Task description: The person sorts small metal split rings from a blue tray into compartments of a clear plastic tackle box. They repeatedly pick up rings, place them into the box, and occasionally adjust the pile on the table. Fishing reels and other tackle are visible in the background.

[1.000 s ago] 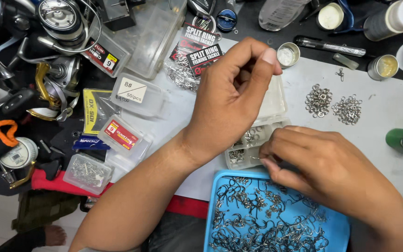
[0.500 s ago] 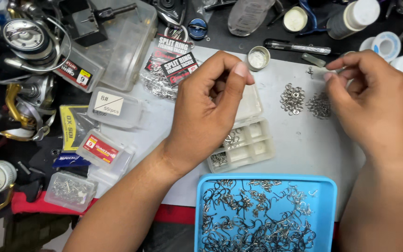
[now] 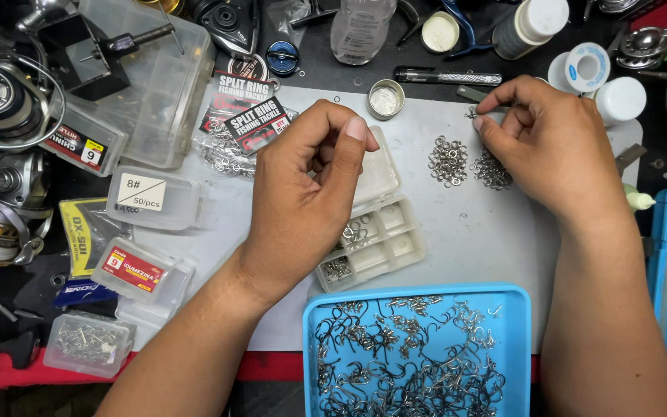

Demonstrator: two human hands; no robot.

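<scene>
Split rings [image 3: 448,161]: small bright metal loops, shiny, heaped loose on a matt pale grey work mat [image 3: 465,239], smooth-faced. Left of the rings, a compartment box [image 3: 376,243] of clear, glossy plastic holding dull metal bits; below it, a tray [image 3: 418,297] of smooth sky-blue plastic filled with dark, glinting metal hooks [image 3: 411,363]. Above the rings, a small round tin [image 3: 385,99] of brushed metal; at the mat's left edge, glossy printed film packets [image 3: 252,116] and frosted plastic cases [image 3: 152,199] with paper labels.
</scene>
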